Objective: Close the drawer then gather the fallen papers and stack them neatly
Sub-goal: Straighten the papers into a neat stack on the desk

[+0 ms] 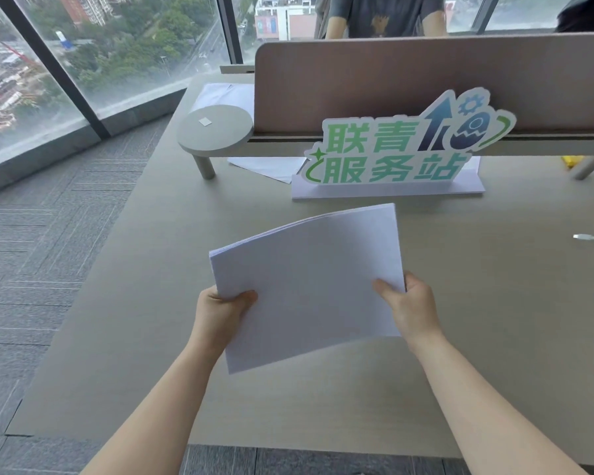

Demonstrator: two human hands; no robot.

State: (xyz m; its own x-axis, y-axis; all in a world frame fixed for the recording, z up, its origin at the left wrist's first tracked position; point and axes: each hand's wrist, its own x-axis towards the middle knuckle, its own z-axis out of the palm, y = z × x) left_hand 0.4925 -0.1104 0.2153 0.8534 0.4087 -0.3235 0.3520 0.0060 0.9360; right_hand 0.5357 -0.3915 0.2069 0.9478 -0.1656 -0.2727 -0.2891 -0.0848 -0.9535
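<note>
A stack of white papers (pixel 309 279) is held above the beige desk (pixel 151 303), tilted with its far edge raised. My left hand (pixel 225 311) grips the stack's near left corner, thumb on top. My right hand (pixel 410 308) holds its right edge, thumb pressed on the top sheet. Another white sheet (pixel 268 168) lies on the desk under the raised shelf, and more paper (pixel 223 94) lies farther back beside the partition. No drawer is in view.
A green-lettered sign (pixel 402 152) on a white base stands behind the stack. A round shelf end (pixel 215 132) on a leg juts out left of the brown partition (pixel 426 84). A white cable (pixel 592 237) lies at right. A person stands beyond the partition. Grey carpet and windows lie to the left.
</note>
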